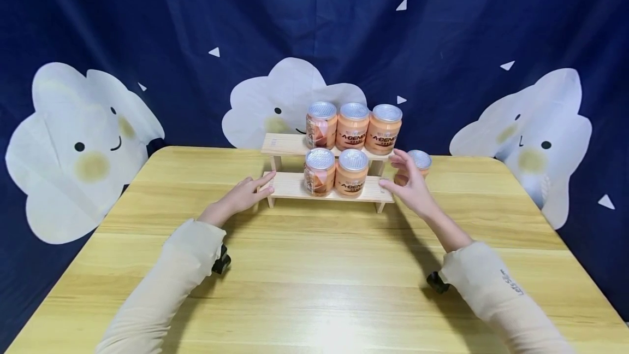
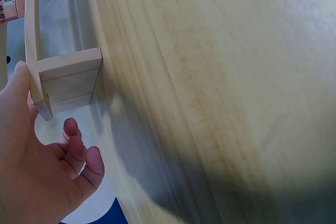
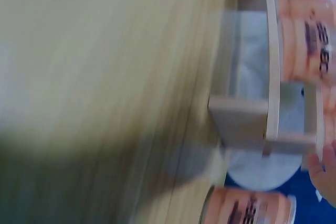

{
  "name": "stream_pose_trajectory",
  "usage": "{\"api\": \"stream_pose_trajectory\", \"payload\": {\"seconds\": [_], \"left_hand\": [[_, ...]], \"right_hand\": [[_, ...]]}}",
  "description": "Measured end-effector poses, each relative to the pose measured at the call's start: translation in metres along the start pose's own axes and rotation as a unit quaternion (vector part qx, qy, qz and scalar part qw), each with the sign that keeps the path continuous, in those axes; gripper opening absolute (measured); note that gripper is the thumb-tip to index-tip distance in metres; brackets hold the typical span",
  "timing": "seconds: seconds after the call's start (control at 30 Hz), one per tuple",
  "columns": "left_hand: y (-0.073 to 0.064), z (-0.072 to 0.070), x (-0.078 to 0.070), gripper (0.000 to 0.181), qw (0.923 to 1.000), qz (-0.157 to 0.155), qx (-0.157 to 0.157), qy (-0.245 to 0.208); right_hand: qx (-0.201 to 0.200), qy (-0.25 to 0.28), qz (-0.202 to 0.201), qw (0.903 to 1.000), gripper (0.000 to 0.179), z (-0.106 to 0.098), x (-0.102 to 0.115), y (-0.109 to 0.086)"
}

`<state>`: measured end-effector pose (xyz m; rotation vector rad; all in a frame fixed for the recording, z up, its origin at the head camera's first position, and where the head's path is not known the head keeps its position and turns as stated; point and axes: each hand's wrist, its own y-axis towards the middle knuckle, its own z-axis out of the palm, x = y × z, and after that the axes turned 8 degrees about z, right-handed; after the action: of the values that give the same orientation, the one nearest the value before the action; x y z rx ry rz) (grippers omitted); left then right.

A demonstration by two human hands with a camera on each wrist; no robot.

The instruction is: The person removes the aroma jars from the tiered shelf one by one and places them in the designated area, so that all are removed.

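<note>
A two-tier wooden display stand [image 1: 290,182] carries three orange jars with clear ridged lids on its upper tier, such as the right-hand jar [image 1: 385,130]. Two similar jars stand on the lower tier, one of them a jar [image 1: 351,173] right of centre. At the lower tier's left end, my left hand [image 1: 238,198] pinches the board; the left wrist view shows its other fingers loosely curled below the board. My right hand [image 1: 413,187] is at the stand's right end, thumb and fingers apart, fingertips by the upper tier's end. It partly hides another jar [image 1: 420,160] on the table.
The stand is near the far edge of a wood-grain table [image 1: 314,266]. Behind hangs a dark blue cloth [image 1: 314,26] with white clouds and small triangles. Dark wrist devices sit at both cuffs, such as the left device [image 1: 222,261].
</note>
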<state>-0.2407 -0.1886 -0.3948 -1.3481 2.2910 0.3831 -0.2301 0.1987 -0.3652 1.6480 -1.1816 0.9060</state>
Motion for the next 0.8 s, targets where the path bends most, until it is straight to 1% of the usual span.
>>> {"api": "stream_pose_trajectory", "payload": {"seconds": [0.1, 0.23, 0.33, 0.47, 0.6, 0.63, 0.7, 0.8], "left_hand": [[0.001, 0.001, 0.001, 0.056, 1.0, 0.001, -0.001, 0.001], [0.001, 0.001, 0.002, 0.056, 1.0, 0.005, -0.001, 0.004], [0.0, 0.0, 0.002, 0.056, 1.0, 0.006, -0.001, 0.004], [0.0, 0.0, 0.001, 0.056, 0.9999, 0.011, -0.004, 0.005], [0.0, 0.0, 0.0, 0.056, 0.9998, 0.016, -0.007, 0.006], [0.0, 0.0, 0.0, 0.056, 0.9998, 0.017, -0.007, 0.006], [0.0, 0.0, 0.0, 0.056, 0.9999, 0.015, -0.005, 0.006], [0.0, 0.0, 0.0, 0.056, 0.9998, 0.018, -0.006, 0.005]], "right_hand": [[0.023, -0.002, 0.001, 0.9997, 0.072, 0.011, 0.003, 0.001], [0.043, -0.002, 0.01, 0.999, 0.075, 0.024, 0.006, 0.003], [0.058, 0.01, 0.014, 0.9982, 0.078, 0.033, 0.009, 0.006], [0.076, 0.039, 0.012, 0.9963, 0.08, 0.043, 0.009, 0.01], [0.074, 0.048, 0.017, 0.996, 0.083, 0.051, 0.01, 0.014], [0.071, 0.046, 0.018, 0.9963, 0.083, 0.052, 0.011, 0.014], [0.067, 0.041, 0.027, 0.9966, 0.083, 0.054, 0.019, 0.013], [0.06, 0.034, 0.028, 0.9973, 0.082, 0.055, 0.019, 0.014]]}}
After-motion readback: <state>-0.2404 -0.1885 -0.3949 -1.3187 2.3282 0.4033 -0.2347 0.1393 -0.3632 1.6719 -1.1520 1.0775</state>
